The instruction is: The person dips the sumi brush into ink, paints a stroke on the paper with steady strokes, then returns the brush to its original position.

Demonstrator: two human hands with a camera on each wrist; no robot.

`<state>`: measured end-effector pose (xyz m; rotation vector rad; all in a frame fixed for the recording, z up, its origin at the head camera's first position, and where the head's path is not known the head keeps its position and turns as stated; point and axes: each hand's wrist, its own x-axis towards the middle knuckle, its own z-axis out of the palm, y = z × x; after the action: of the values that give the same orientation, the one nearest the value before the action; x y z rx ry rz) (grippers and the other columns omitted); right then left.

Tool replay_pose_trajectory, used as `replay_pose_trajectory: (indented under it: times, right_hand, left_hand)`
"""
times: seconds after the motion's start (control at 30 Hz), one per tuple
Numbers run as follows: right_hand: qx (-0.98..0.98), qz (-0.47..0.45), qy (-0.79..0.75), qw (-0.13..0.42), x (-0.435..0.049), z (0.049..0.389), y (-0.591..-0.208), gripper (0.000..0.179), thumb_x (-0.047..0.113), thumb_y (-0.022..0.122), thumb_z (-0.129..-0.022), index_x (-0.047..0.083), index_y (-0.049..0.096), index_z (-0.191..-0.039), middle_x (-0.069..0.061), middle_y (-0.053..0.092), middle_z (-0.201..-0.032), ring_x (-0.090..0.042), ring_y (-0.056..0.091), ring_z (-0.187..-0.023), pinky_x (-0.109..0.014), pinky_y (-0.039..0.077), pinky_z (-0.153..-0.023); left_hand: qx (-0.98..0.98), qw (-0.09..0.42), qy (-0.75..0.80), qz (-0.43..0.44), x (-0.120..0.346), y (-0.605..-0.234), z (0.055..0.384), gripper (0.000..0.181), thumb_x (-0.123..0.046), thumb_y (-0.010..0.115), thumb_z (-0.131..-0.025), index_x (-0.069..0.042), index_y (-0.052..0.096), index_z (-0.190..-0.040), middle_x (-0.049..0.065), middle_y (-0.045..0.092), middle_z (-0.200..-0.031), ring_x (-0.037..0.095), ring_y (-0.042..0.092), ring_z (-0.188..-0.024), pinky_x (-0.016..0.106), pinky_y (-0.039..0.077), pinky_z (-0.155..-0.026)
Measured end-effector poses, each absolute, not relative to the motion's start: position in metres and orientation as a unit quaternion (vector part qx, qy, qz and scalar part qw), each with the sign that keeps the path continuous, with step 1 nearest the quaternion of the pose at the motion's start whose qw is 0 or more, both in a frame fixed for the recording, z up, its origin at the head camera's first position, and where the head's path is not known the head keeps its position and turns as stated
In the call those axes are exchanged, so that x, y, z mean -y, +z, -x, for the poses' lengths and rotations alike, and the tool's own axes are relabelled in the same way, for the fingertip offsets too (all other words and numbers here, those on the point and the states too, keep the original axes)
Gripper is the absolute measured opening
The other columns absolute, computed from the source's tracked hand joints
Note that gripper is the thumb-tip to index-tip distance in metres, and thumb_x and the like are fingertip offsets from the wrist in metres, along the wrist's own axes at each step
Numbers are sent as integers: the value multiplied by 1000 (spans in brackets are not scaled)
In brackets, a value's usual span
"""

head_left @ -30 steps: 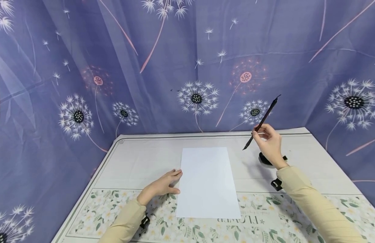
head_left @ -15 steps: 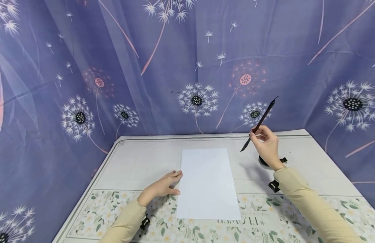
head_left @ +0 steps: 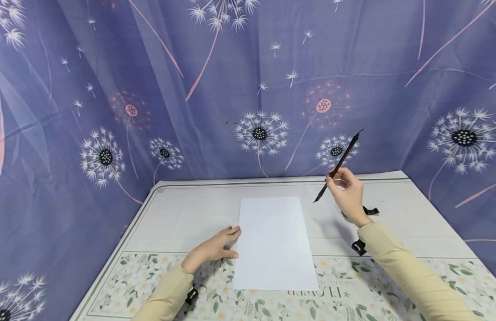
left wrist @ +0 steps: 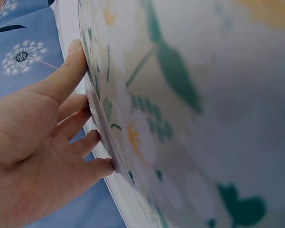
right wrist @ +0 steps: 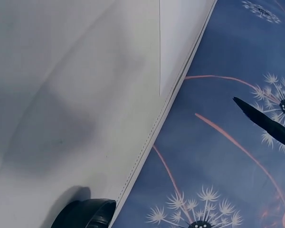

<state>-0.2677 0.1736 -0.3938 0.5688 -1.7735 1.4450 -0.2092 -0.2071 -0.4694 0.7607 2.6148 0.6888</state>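
In the head view, my right hand (head_left: 348, 196) pinches a dark writing brush (head_left: 340, 162) by its handle, the black tip slanting down to the left above the table. The brush tip (right wrist: 263, 122) shows in the right wrist view, but the hand does not. A sheet of white paper (head_left: 274, 243) lies flat in front of me, with no marks visible on it. At its left edge rests my left hand (head_left: 213, 245), fingers spread and relaxed. The left wrist view shows those fingertips (left wrist: 76, 50) touching the surface at the paper's edge.
A black dish-like thing (right wrist: 83, 213) stands on the table right of the paper; in the head view my right hand partly hides it. The pale tablecloth (head_left: 192, 209) has a flowered band in front. A purple dandelion curtain (head_left: 216, 133) hangs behind the table.
My right hand has moved slightly left with the brush, towards the paper, uncovering a different part of the black dish-like thing. The left hand and the paper stay in place.
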Motion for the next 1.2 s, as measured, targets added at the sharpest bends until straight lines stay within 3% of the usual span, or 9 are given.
replay_pose_trajectory:
  times: [0.17,0.33,0.43,0.57,0.63,0.9,1.07,1.2]
  right_hand:
    - [697,-212,576,372,-172,268,-398,15,-15,61,-83,-18,60,-97,-19,66,-83,-4,63,-74,-12,53,-69]
    - [678,-225,592,373,-172,276,-406,17,-19,60,-81,-18,60,-97,3,69,-87,-2,64,-76,-11,53,-69]
    - [669,-239,594,377,-168,272,-401,17,-22,58,-80,-20,59,-97,-6,69,-85,1,64,-77,-10,52,-68]
    - [670,-248,590,375,-163,267,-394,17,-22,58,-79,-22,58,-96,-31,61,-84,-1,65,-77,-12,54,-68]
    - [673,-251,588,372,-162,267,-394,17,-21,58,-79,-22,58,-96,-35,59,-84,-1,65,-77,-13,55,-68]
    - [677,-258,584,366,-160,266,-396,16,-22,58,-80,-21,58,-96,-36,58,-84,0,65,-78,-12,55,-69]
    - [678,-257,585,365,-158,266,-397,16,-22,58,-80,-21,58,-95,-23,64,-84,-1,66,-78,-13,55,-69]
    - [680,-259,582,363,-156,266,-396,16,-22,59,-80,-20,59,-95,-24,64,-84,-2,66,-78,-15,56,-69]
  left_hand:
    - [-915,168,249,-269,207,-471,209,76,-25,67,-90,1,29,-150,20,23,-159,43,13,-148,58,23,-117]
    - [-918,165,241,-268,206,-472,210,76,-26,68,-90,1,30,-150,19,24,-159,43,14,-148,57,24,-116]
    - [-920,163,238,-266,206,-472,211,76,-26,68,-90,1,30,-150,18,25,-159,42,15,-148,57,24,-117]
    - [-918,163,243,-266,206,-471,211,76,-26,68,-90,2,30,-150,19,24,-159,42,14,-148,57,23,-117]
    - [-917,164,246,-267,207,-470,211,76,-25,68,-90,2,30,-150,20,23,-159,43,14,-148,57,23,-117]
    - [-916,167,248,-268,207,-470,210,76,-26,67,-90,2,29,-150,20,22,-159,43,13,-148,57,23,-117]
    - [-917,167,247,-266,207,-470,210,76,-26,67,-90,1,29,-150,19,22,-159,42,13,-148,57,23,-117]
    - [-916,167,247,-267,207,-470,210,76,-26,67,-90,1,29,-150,19,22,-159,43,13,-148,57,24,-117]
